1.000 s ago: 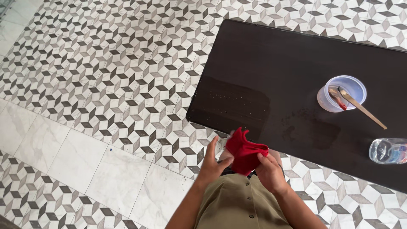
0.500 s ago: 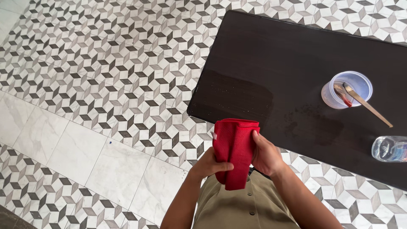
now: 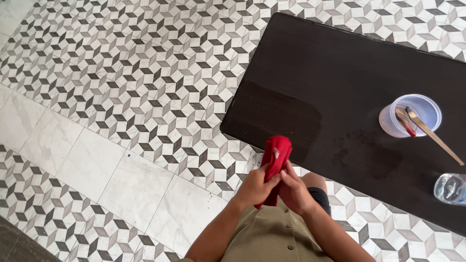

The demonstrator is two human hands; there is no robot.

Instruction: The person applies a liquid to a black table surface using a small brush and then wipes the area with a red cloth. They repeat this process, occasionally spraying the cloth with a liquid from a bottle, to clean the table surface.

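Head view: a soft, bunched-up red cloth is gripped upright between the left hand and right hand, fingers curled tight round it, beside the dark glossy surface.

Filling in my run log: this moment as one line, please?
left hand: grips red cloth | right hand: grips same cloth | cloth: bunched, at dark table edge

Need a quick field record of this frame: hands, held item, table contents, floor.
left hand: grip closed on red cloth
right hand: grip closed on red cloth
red cloth: folded lengthwise, held upright between both hands, at table's near edge
table: dark, glossy, damp-looking patches
plastic cup: translucent, upright on table, holds wooden stick and a red-tipped tool
bottle: clear, at right edge, partly cut off
floor: patterned geometric tiles, pale marble band
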